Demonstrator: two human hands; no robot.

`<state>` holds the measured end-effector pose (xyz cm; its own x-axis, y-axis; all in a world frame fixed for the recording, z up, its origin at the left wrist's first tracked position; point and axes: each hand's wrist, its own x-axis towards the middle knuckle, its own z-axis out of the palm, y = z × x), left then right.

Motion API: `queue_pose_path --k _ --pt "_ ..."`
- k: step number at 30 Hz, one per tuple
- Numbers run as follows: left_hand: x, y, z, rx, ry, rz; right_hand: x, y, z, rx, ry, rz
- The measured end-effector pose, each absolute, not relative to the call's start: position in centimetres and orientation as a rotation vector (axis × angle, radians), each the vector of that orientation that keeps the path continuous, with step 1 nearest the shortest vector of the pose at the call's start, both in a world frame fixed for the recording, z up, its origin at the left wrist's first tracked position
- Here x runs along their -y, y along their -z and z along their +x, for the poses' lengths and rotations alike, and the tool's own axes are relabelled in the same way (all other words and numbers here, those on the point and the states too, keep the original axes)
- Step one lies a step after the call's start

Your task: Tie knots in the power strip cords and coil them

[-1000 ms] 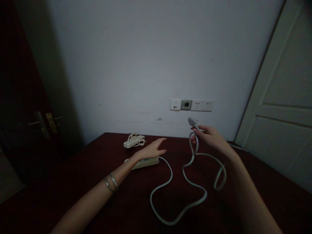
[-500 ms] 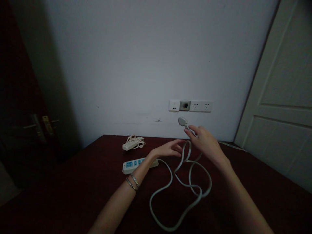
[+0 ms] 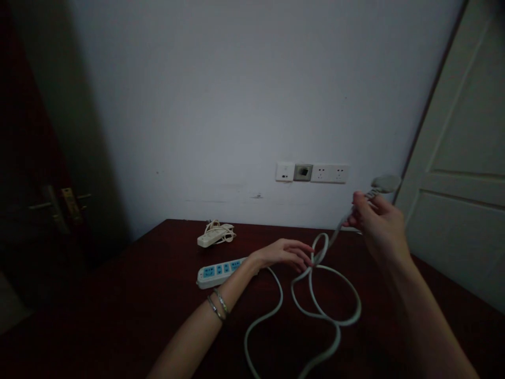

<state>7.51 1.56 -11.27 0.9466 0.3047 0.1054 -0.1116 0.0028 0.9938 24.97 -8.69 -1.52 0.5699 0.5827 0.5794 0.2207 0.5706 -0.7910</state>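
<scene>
A white power strip (image 3: 216, 272) with blue sockets lies on the dark red table (image 3: 118, 305). Its long grey-white cord (image 3: 327, 310) loops over the table to the right. My right hand (image 3: 377, 227) is raised above the table's right side, closed on the cord just below its plug (image 3: 384, 184), which points up and right. My left hand (image 3: 284, 252) reaches across the strip to a raised loop of the cord (image 3: 320, 246), its fingertips pinching it.
A second, smaller white power strip (image 3: 215, 234) with its cord bundled sits at the table's back edge. Wall sockets (image 3: 312, 172) are on the white wall behind. A pale door (image 3: 461, 173) stands at right, a dark door with a handle (image 3: 55, 208) at left.
My right hand has swung the plug from centre to the right and upward. My left hand moved right along the table and took hold of a cord loop. The loops have shifted.
</scene>
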Motion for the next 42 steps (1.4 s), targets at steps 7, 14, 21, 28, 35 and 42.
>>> queue_pose_path --k 7,14,21,28,35,42 --pt "-0.6 10.5 8.3 -0.511 -0.743 1.857 8.5 1.3 24.5 0.767 -0.596 -0.651" --pt "1.5 9.6 8.3 -0.449 -0.929 2.369 7.6 1.6 23.5 0.617 -0.814 -0.457" --pt "-0.1 9.2 8.1 -0.415 -0.970 1.871 6.8 2.3 25.3 0.518 -0.905 -0.397" --pt "-2.2 9.5 7.2 -0.528 -1.165 1.577 4.6 4.6 26.6 0.551 -1.038 -0.831" --pt "-2.6 8.8 6.2 -0.519 -1.207 1.250 3.6 6.0 27.0 0.913 -0.889 -1.421" --pt "-2.9 7.7 5.3 -0.398 -1.229 1.175 4.6 5.1 26.7 1.341 0.088 -1.789"
